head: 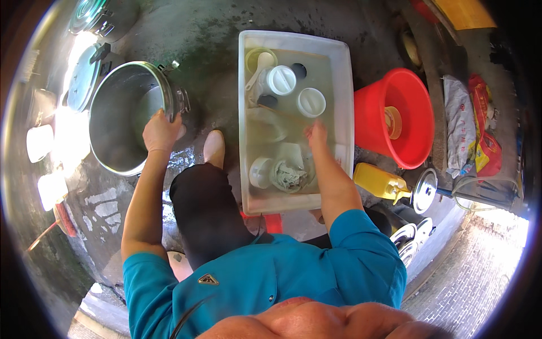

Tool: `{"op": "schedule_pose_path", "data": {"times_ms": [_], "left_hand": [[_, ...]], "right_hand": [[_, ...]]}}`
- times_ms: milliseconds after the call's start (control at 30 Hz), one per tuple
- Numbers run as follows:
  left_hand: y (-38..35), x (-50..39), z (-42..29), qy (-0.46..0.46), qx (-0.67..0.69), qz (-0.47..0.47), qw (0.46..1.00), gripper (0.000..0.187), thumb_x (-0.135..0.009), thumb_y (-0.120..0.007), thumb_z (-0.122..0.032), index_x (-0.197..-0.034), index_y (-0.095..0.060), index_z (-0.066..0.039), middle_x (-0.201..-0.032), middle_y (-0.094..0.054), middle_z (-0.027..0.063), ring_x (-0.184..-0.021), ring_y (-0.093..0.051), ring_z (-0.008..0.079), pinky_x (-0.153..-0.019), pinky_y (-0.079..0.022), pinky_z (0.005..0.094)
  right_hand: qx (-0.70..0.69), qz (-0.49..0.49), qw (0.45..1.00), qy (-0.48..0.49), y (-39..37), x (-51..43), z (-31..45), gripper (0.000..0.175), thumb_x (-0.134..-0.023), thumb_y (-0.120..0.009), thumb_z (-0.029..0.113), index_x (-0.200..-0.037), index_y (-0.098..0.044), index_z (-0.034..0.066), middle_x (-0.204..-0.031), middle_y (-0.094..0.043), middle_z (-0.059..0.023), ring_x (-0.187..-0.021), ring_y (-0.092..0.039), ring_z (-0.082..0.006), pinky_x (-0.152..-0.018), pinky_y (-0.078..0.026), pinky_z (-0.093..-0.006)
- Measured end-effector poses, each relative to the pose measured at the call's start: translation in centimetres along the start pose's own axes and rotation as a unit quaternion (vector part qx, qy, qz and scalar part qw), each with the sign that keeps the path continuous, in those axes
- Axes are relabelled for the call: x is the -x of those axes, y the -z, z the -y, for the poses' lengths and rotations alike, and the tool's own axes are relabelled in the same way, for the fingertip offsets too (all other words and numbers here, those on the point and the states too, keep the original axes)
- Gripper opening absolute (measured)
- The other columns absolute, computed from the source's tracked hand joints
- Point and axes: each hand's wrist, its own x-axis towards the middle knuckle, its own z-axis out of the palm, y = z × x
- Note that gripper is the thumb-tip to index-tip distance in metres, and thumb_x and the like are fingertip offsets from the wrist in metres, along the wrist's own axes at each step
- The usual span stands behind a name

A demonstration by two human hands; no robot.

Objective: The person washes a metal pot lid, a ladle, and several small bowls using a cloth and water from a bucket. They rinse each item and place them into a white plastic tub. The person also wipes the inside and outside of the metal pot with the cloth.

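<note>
My left hand (160,132) grips the near right side of the rim of a large steel pot (127,118), which is tilted so that its inside shows. On the right, my right hand (316,133) is at or in the cloudy water of a white plastic tub (296,206); its fingers are slightly curled, and I see nothing held in them. Two white round lids (311,102) lie beyond this hand, near a white ladle (264,63) and dark round pieces (299,70). A crumpled wet cloth (289,174) and a white container (261,173) lie at the tub's near end.
Right of the tub are a red bucket (408,118) on its side with a yellowish round piece inside, a yellow jug (377,180) and several metal lids (424,190). Lidded metal pots (82,78) stand at the far left. Plastic bags (458,127) lie at the right.
</note>
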Motion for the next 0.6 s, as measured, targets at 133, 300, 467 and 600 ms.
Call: {"op": "schedule_pose_path", "data": {"times_ms": [133, 300, 467, 600], "left_hand": [[-0.6, 0.1, 0.0, -0.006, -0.012, -0.029, 0.999, 0.048, -0.083, -0.065, -0.048, -0.097, -0.065, -0.001, -0.098, -0.069, 0.0207, -0.089, -0.067, 0.0405, -0.078, -0.054, 0.0480], [-1.4, -0.5, -0.1, 0.005, -0.034, -0.028, 0.999, 0.048, -0.083, -0.065, -0.048, -0.095, -0.064, -0.001, -0.098, -0.068, 0.0205, -0.089, -0.067, 0.0402, -0.077, -0.054, 0.0480], [-1.1, -0.3, 0.0, 0.008, -0.040, -0.031, 0.999, 0.045, -0.083, -0.066, -0.046, -0.094, -0.063, -0.002, -0.098, -0.068, 0.0204, -0.089, -0.066, 0.0406, -0.077, -0.053, 0.0483], [-1.6, -0.9, -0.1, -0.011, -0.026, -0.044, 0.999, 0.043, -0.084, -0.065, -0.044, -0.093, -0.063, -0.003, -0.097, -0.068, 0.0205, -0.089, -0.066, 0.0408, -0.077, -0.053, 0.0488]], "right_hand": [[-0.067, -0.143, 0.987, -0.013, -3.1, -3.6, 2.5, 0.030, -0.097, -0.058, 0.033, -0.109, -0.056, 0.0060, -0.089, -0.058, -0.0136, -0.066, -0.060, -0.0251, -0.054, -0.053, -0.0407], [-0.119, -0.088, 0.979, -0.144, -4.1, -5.6, 1.3, 0.034, -0.092, -0.061, 0.017, -0.123, -0.051, 0.0053, -0.110, -0.055, -0.0177, -0.086, -0.060, -0.0289, -0.066, -0.055, -0.0429], [0.044, -0.232, 0.970, 0.055, -5.4, -5.1, 0.7, 0.047, -0.086, -0.054, 0.000, -0.132, -0.042, -0.0028, -0.121, -0.053, -0.0212, -0.106, -0.057, -0.0355, -0.084, -0.053, -0.0414], [0.484, -0.259, 0.758, 0.354, 0.7, -5.9, 0.6, 0.056, -0.080, -0.055, -0.005, -0.133, -0.036, -0.0064, -0.131, -0.047, -0.0231, -0.123, -0.049, -0.0382, -0.102, -0.044, -0.0431]]}}
